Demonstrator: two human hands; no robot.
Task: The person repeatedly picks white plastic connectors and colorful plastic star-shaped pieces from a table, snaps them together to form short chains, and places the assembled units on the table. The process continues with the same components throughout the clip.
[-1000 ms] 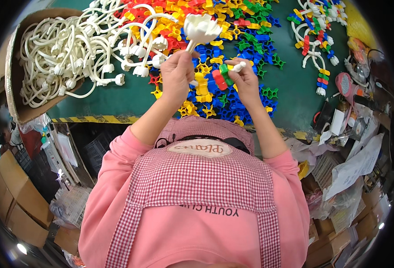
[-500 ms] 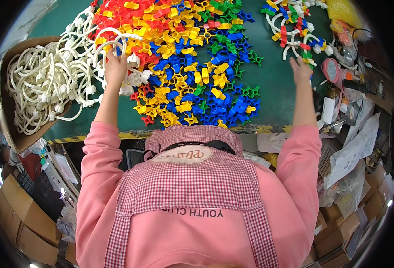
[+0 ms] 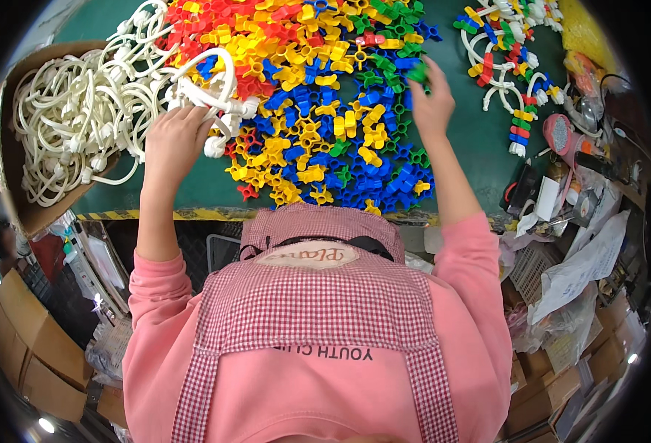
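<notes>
My left hand (image 3: 170, 144) is closed at the right edge of the white tube heap, its fingers around a bent white tube (image 3: 226, 70) with a white end cap. Part of the tube is hidden behind my fingers. My right hand (image 3: 433, 103) pinches a small green plastic clip (image 3: 417, 72) over the right side of a large pile of clips. That pile (image 3: 318, 136) runs from red through yellow to blue and green. White tubes strung with coloured clips (image 3: 521, 122) lie farther right.
At the left, a cardboard box (image 3: 7, 148) is filled with white tubes (image 3: 67, 133). Beside the table's right edge are a pink-handled tool (image 3: 559, 135), a black object (image 3: 521, 188) and plastic bags (image 3: 580, 269). Yellow-and-black tape (image 3: 215, 215) lines the green table's front edge.
My right hand has come left from the strung tubes to the pile and now grips a green clip. My left hand has drawn back toward me, around a white tube.
</notes>
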